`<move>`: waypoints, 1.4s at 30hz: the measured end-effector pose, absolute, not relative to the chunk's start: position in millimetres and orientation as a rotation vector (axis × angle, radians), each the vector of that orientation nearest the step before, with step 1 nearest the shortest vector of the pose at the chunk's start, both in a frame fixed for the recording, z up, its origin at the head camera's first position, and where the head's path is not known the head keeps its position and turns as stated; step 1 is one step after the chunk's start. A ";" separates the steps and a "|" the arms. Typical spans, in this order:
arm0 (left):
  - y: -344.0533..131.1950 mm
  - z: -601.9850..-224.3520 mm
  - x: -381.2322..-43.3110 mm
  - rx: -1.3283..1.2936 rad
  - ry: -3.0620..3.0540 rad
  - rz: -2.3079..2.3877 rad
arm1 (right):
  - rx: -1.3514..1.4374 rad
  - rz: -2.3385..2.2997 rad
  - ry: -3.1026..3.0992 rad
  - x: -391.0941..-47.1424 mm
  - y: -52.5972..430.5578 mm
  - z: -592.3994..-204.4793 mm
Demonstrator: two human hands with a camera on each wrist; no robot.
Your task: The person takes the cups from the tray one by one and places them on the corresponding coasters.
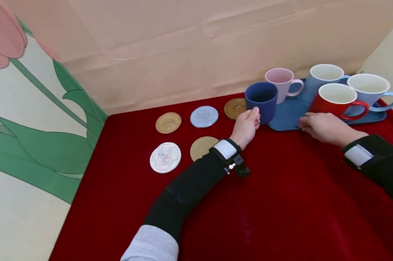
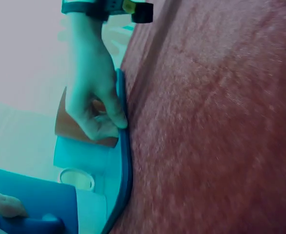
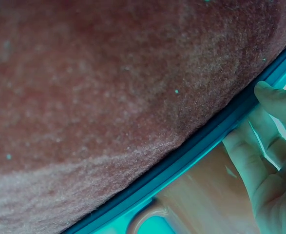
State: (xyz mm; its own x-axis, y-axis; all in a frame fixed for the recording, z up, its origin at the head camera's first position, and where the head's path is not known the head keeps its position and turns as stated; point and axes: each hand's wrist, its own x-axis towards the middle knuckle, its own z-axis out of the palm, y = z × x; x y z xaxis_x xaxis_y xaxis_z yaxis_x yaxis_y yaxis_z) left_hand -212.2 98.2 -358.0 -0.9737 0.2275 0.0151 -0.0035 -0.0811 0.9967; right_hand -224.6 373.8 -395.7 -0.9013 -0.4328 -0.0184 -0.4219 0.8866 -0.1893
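My left hand [image 1: 247, 125] grips a dark blue mug [image 1: 265, 101] by its handle, which my fingers mostly cover in the head view. The mug is upright at the left end of a blue tray [image 1: 286, 117]; whether it touches the tray is unclear. My right hand [image 1: 328, 127] pinches the tray's front rim, its thumb [image 3: 274, 100] on the edge and its fingers [image 3: 245, 156] just inside. Right behind that hand stands a red mug [image 1: 320, 105] with a white inside. A pink mug [image 1: 282, 85] and two light blue mugs, one at the back [image 1: 314, 87], stand near it.
Left of the tray, several round coasters lie on the red cloth [image 1: 265, 203]: a brown one [image 1: 232, 108], a light blue one [image 1: 204, 116], a tan woven one [image 1: 168, 123], a white patterned one [image 1: 165, 157] and a beige one [image 1: 203, 146]. A wall [image 1: 183, 54] rises behind.
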 end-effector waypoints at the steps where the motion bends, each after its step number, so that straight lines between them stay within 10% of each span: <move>1: 94.2 -357.7 -211.8 0.249 2.023 2.193 | -0.675 -0.272 2.995 -224.1 374.1 -395.7; 42: -95.3 -382.4 -247.8 -0.290 2.194 2.492 | -0.634 -0.248 2.976 -225.9 372.5 -395.6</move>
